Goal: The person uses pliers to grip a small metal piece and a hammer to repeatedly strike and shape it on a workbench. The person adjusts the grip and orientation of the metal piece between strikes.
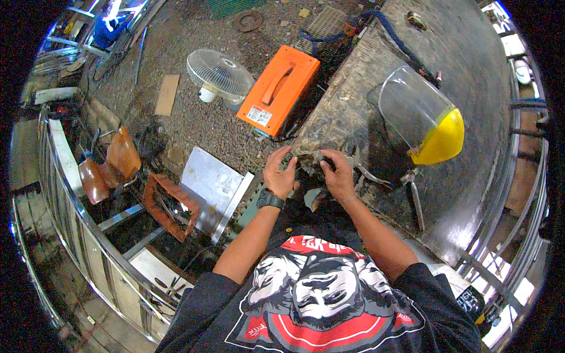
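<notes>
My left hand [279, 172], with a dark watch [270, 199] on its wrist, is closed with thumb and fingers pinched together. Level with it, my right hand [337, 175] is closed in a similar pinch. A thin, pale strip with dark parts [306, 153] spans the gap between the fingertips; it is too small to name. Both hands are over the near-left corner of a dark metal tabletop [471, 188]. Right of my right hand lie a curved silvery tool [374, 177] and a hammer-like tool [415, 202]. Beyond them rests a face shield [438, 141] with a yellow crown and clear visor.
An orange box-shaped machine [276, 91] with a top handle stands left of the table, beside a white fan [219, 75] on gravel. Nearer are a white metal panel [206, 176], a rusty frame [170, 206] and a brown chair [112, 167]. Metal rails [88, 235] curve along the left.
</notes>
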Motion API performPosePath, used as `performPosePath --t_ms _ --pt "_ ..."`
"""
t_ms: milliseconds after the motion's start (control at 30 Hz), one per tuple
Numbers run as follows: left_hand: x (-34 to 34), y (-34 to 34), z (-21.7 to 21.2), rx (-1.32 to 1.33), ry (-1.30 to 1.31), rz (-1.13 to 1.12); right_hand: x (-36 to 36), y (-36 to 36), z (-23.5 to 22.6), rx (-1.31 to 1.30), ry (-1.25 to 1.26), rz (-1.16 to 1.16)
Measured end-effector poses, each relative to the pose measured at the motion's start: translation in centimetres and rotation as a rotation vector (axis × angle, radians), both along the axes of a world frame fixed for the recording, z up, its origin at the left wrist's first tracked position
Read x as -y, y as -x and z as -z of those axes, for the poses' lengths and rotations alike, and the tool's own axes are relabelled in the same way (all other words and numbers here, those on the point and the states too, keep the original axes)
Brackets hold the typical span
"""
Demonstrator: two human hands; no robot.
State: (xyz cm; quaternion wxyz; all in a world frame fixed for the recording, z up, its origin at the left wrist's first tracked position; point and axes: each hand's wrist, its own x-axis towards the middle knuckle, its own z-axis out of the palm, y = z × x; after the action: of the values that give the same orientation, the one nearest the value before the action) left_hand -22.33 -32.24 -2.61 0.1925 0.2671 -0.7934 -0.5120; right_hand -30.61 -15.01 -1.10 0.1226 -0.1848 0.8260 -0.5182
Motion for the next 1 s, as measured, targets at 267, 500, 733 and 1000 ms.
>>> performPosePath --t_ms 267,500,733,1000 --pt "0.0 -0.3 0.6 0.034 -0.016 -0.002 0.0 0.0 0.3 0.004 -0.011 0.003" --pt "0.0 -0.2 0.6 0.019 -0.028 -0.01 -0.1 0.0 0.5 -0.019 -0.009 -0.01" --pt "0.1 -0.2 0.5 0.025 0.042 0.027 -0.2 0.3 0.1 -0.039 -0.023 -0.034" --pt "0.1 -0.1 0.3 0.074 0.006 0.024 -0.4 0.6 0.9 -0.031 -0.005 -0.051"
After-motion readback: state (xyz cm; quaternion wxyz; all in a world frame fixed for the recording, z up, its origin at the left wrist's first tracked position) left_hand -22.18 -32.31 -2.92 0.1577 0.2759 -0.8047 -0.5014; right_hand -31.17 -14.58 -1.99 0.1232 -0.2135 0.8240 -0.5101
